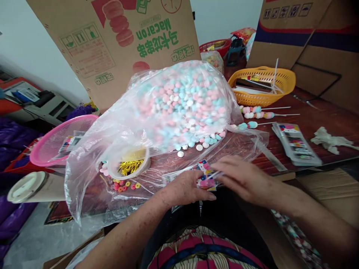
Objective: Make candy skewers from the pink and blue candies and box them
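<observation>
My left hand (pixel 186 190) presses a small printed packet (pixel 206 176) against the table's near edge, thumb on its lower side. My right hand (pixel 244 178) lies flat over the packet's right end, fingers close together on the clear wrapper. Right behind them, a big clear plastic bag (pixel 179 101) bulges with pink, blue and white round candies, a few spilling at its mouth. A white cup of gold twist ties (pixel 129 166) sits to the left under the bag's film, with small coloured ring candies (pixel 123 185) beside it.
Candy skewers (pixel 256 113) lie behind the bag, by a yellow basket (pixel 263 86) of sticks. A stack of printed packets (pixel 297 144) lies at right, a crumpled white scrap (pixel 331 141) beyond it. A pink basket (pixel 60 140) and a lidded cup (pixel 28 186) sit left. Cardboard boxes (pixel 120 41) stand behind.
</observation>
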